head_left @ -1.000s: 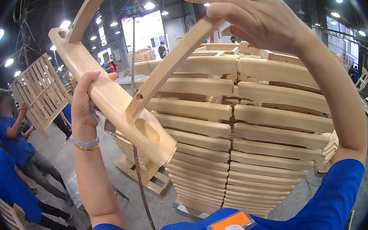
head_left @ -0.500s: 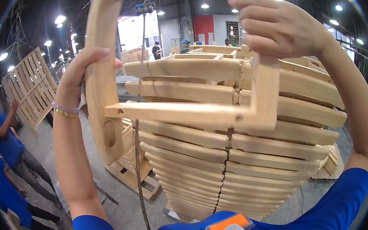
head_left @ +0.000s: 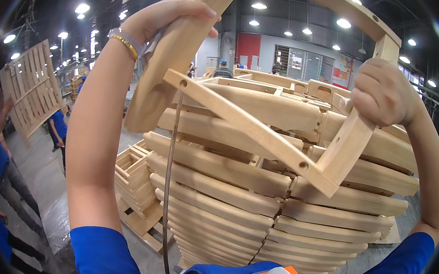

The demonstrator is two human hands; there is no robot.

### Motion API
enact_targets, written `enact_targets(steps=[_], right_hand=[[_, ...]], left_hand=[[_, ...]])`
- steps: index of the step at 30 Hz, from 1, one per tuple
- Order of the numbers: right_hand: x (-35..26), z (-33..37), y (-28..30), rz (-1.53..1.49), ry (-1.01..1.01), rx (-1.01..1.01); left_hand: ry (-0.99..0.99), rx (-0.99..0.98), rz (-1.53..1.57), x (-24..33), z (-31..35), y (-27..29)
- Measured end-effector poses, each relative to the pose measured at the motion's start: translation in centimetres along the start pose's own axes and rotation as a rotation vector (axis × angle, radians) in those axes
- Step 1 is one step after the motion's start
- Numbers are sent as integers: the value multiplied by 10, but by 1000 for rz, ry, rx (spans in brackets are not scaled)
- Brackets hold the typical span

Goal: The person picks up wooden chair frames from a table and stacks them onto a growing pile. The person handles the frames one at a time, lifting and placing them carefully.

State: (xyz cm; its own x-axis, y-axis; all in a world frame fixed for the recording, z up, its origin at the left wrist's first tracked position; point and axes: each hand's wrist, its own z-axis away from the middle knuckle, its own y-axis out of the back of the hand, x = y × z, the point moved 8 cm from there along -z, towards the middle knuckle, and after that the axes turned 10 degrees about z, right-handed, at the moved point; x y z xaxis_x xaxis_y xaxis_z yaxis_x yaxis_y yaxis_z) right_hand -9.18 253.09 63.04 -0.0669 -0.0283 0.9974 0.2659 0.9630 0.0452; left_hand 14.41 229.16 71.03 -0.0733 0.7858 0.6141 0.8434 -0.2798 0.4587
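Raised in front of me is a pale wooden frame (head_left: 247, 125), tilted, with two side pieces, a top rail and a lower crossbar with round holes. My left hand (head_left: 180, 16) grips its thicker left side piece, thumb and fingertips showing at the edge. Around the narrower right side piece my right hand (head_left: 383, 93) is closed in a fist. Beyond and below the frame rise two side-by-side stacks of similar wooden frames (head_left: 225, 201), their rounded pieces layered high. The held frame covers part of the stacks' upper layers.
A dark hose (head_left: 171, 193) hangs down left of the stacks. Smaller wooden parts (head_left: 134, 170) are piled on a pallet at the left. Two people in blue stand far left, one beside an upright slatted panel (head_left: 32, 90). Another person's blue cap (head_left: 223, 62) shows behind the stacks.
The held frame has tilted, its left side leaning and its right lower corner dropping. My left hand has risen to the right; my right hand has moved right and down. The view has shifted.
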Motion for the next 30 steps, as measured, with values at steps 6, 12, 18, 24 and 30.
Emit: enact_targets(steps=[6,12,18,24,30], right_hand=[[25,-26,-35,86,-163,-136],[56,-54,-68,94,-378,-216],[71,-92,-126,43,-457,-279],[71,-124,-194,-178,-744,-454],[53,-144,-250,-391,-849,-616]], left_hand=[[-206,191,-735,-7,-46,41],[-299,385,-994,-60,5,89],[22,257,-968,-135,24,123],[-6,325,-799,-167,25,165],[26,381,114,-230,14,203]])
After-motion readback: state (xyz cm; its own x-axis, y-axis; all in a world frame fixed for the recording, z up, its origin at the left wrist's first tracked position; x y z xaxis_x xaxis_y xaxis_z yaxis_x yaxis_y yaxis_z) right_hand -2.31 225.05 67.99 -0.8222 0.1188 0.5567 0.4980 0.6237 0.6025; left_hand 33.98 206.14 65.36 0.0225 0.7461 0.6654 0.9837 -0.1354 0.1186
